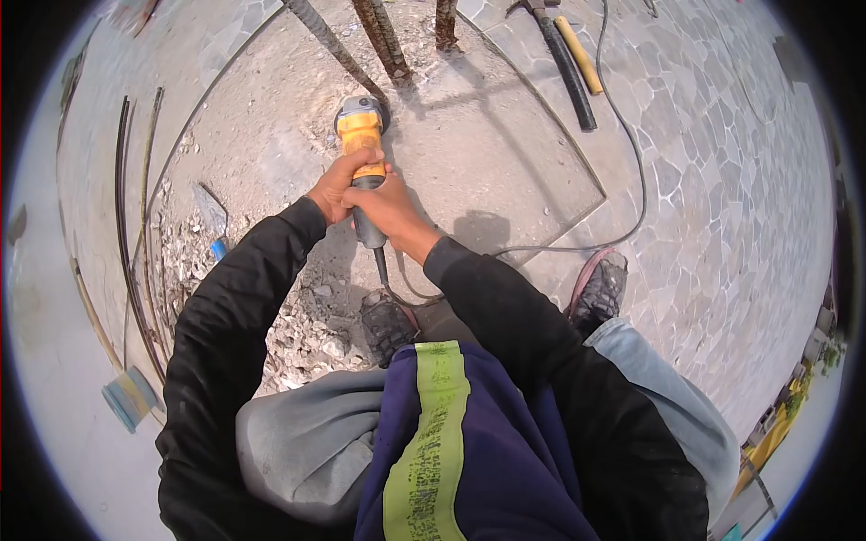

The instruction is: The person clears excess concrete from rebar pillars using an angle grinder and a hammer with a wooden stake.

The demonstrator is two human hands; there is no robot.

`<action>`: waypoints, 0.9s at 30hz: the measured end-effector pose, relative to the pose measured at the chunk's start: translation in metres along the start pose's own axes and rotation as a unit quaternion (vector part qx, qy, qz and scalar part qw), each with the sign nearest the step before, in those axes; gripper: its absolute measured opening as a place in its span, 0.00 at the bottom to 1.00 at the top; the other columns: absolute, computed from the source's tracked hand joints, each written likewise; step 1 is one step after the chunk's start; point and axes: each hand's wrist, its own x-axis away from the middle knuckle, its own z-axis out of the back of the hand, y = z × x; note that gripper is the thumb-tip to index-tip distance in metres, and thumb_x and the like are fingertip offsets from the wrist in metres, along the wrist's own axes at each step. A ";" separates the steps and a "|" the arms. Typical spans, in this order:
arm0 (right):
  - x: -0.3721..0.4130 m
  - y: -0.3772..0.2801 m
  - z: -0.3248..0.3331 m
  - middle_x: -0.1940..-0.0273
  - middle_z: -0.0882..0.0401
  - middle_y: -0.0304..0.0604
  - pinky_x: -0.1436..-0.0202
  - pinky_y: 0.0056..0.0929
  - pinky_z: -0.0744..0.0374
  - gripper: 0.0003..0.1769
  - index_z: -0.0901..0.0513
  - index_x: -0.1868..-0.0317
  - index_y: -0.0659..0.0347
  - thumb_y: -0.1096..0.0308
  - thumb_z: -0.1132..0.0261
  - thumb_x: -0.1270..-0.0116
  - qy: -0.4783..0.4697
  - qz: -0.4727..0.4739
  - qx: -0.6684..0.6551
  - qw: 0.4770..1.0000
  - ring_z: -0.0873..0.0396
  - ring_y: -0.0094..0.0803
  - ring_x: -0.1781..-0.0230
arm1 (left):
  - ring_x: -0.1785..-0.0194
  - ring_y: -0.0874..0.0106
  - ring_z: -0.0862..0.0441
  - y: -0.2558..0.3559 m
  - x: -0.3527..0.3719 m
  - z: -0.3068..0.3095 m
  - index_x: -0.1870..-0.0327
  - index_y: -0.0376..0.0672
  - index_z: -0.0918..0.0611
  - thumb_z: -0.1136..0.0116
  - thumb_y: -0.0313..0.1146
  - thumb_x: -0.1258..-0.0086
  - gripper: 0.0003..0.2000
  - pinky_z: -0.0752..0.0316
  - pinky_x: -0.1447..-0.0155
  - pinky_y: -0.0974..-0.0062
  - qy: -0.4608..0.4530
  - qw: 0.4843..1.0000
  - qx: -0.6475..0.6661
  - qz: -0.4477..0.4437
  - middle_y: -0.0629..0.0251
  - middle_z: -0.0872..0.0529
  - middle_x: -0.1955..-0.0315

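Observation:
A yellow and grey angle grinder (363,135) is gripped by both of my hands, its head pointing away from me. My left hand (340,187) wraps round the yellow body, thumb across it. Just behind, my right hand (390,206) closes on the dark rear handle, touching the left. The grinder's head meets the foot of a rusty steel bar (334,50) that slants up from the concrete. Its disc is mostly hidden behind the head. From the handle's end a black power cord (382,267) runs down near my shoe.
Two more rusty bars, one in the middle (383,41), stand in the concrete slab (469,153). A hammer (564,72) lies beside a wooden handle (579,56). Broken rubble (307,334), a plastic bottle (212,216), thin rods (124,216) and a bucket (131,399) are leftward. The cord loops across stone paving (695,171).

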 end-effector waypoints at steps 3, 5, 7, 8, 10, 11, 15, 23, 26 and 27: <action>0.003 0.003 0.002 0.69 0.19 0.45 0.78 0.30 0.20 0.23 0.27 0.51 0.70 0.73 0.30 0.46 0.026 0.000 0.003 1.000 0.18 0.31 0.79 | 0.61 0.72 0.14 -0.004 0.000 -0.002 0.52 0.42 0.21 0.32 0.37 0.34 0.15 0.18 0.51 0.71 -0.010 1.000 -0.003 0.001 0.64 0.13 0.63; 0.007 0.002 0.004 0.69 0.19 0.45 0.78 0.30 0.20 0.23 0.26 0.51 0.69 0.73 0.30 0.46 0.018 -0.002 -0.003 1.000 0.18 0.31 0.79 | 0.61 0.72 0.14 -0.008 -0.001 -0.003 0.52 0.42 0.21 0.32 0.37 0.34 0.15 0.18 0.51 0.71 -0.005 1.000 0.001 0.001 0.64 0.13 0.63; 0.011 -0.004 0.006 0.69 0.19 0.45 0.78 0.30 0.20 0.22 0.26 0.51 0.69 0.73 0.30 0.46 0.012 -0.004 -0.009 1.000 0.18 0.31 0.79 | 0.61 0.72 0.14 -0.009 -0.001 -0.004 0.52 0.42 0.21 0.32 0.38 0.34 0.15 0.18 0.51 0.71 0.000 1.000 0.004 0.003 0.65 0.13 0.63; 0.012 -0.007 0.008 0.63 0.18 0.46 0.68 0.31 0.20 0.24 0.24 0.51 0.72 0.69 0.29 0.48 0.008 -0.017 0.001 1.000 0.17 0.31 0.69 | 0.61 0.72 0.14 -0.008 -0.001 -0.004 0.52 0.42 0.21 0.32 0.38 0.34 0.15 0.18 0.51 0.71 0.002 1.000 0.003 0.003 0.65 0.13 0.63; 0.012 -0.007 0.008 0.57 0.16 0.48 0.57 0.31 0.19 0.27 0.21 0.51 0.75 0.66 0.29 0.49 0.005 -0.030 0.010 0.999 0.15 0.31 0.59 | 0.61 0.72 0.14 -0.007 -0.001 -0.003 0.52 0.42 0.21 0.32 0.38 0.34 0.15 0.18 0.51 0.71 0.005 1.000 0.001 0.005 0.65 0.13 0.63; 0.010 -0.008 0.007 0.63 0.18 0.46 0.67 0.31 0.20 0.24 0.23 0.52 0.72 0.69 0.29 0.48 0.001 -0.018 0.007 1.000 0.17 0.31 0.69 | 0.61 0.72 0.14 -0.006 -0.001 -0.003 0.52 0.42 0.21 0.32 0.38 0.34 0.15 0.18 0.51 0.71 0.008 1.000 -0.002 0.004 0.64 0.13 0.63; 0.001 -0.007 0.004 0.69 0.19 0.44 0.78 0.30 0.20 0.20 0.24 0.54 0.68 0.71 0.29 0.46 -0.011 -0.003 0.010 1.000 0.18 0.31 0.79 | 0.61 0.72 0.14 0.001 -0.003 0.000 0.51 0.42 0.22 0.32 0.38 0.34 0.16 0.18 0.51 0.71 0.011 1.000 0.000 -0.001 0.64 0.13 0.62; -0.007 0.000 0.000 0.69 0.18 0.45 0.78 0.30 0.20 0.19 0.23 0.55 0.68 0.72 0.29 0.46 0.001 0.007 0.009 1.000 0.18 0.31 0.79 | 0.60 0.71 0.14 0.002 -0.007 0.007 0.51 0.42 0.22 0.32 0.38 0.33 0.16 0.18 0.50 0.71 -0.001 1.000 -0.007 -0.009 0.64 0.13 0.62; -0.007 0.001 0.000 0.69 0.18 0.45 0.78 0.30 0.21 0.19 0.24 0.55 0.68 0.72 0.29 0.46 0.005 0.009 0.014 1.000 0.18 0.31 0.79 | 0.60 0.71 0.14 0.001 -0.007 0.008 0.51 0.42 0.21 0.33 0.38 0.33 0.16 0.18 0.50 0.71 0.002 1.000 -0.004 -0.008 0.64 0.13 0.61; -0.008 0.001 -0.001 0.69 0.18 0.45 0.78 0.30 0.21 0.19 0.24 0.55 0.68 0.72 0.29 0.46 0.005 0.012 0.014 1.000 0.18 0.31 0.79 | 0.60 0.71 0.15 0.000 -0.008 0.008 0.51 0.42 0.21 0.33 0.39 0.33 0.16 0.19 0.50 0.72 0.007 1.000 -0.001 -0.012 0.64 0.13 0.61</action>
